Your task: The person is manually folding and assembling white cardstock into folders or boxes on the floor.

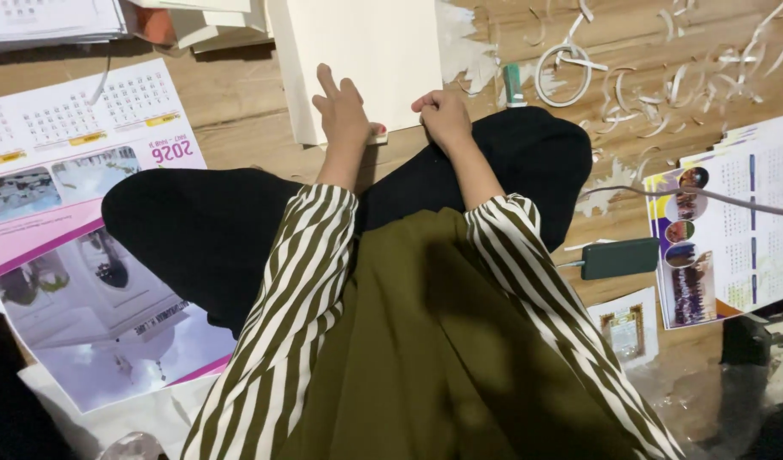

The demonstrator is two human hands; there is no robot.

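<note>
Left hand (342, 111) with fingers (326, 81) spread wide and flat, pressing on the near edge of a cream sheet of card (366, 60) lying on the wooden floor (238, 111). Right hand (445, 115) just to the right, fingers curled narrow into a loose fist, resting on the same near edge; anything pinched inside impossible to tell. Small red-edged piece (379, 129) between the two hands. Striped sleeves (298, 281) and black-clad knees (195, 230) nearer. Calendar poster (76, 221) at left. Paper shavings (664, 85) and a tape ring (563, 75) far right; dark green power bank (619, 258) and printed calendar sheet (732, 230) at right.
</note>
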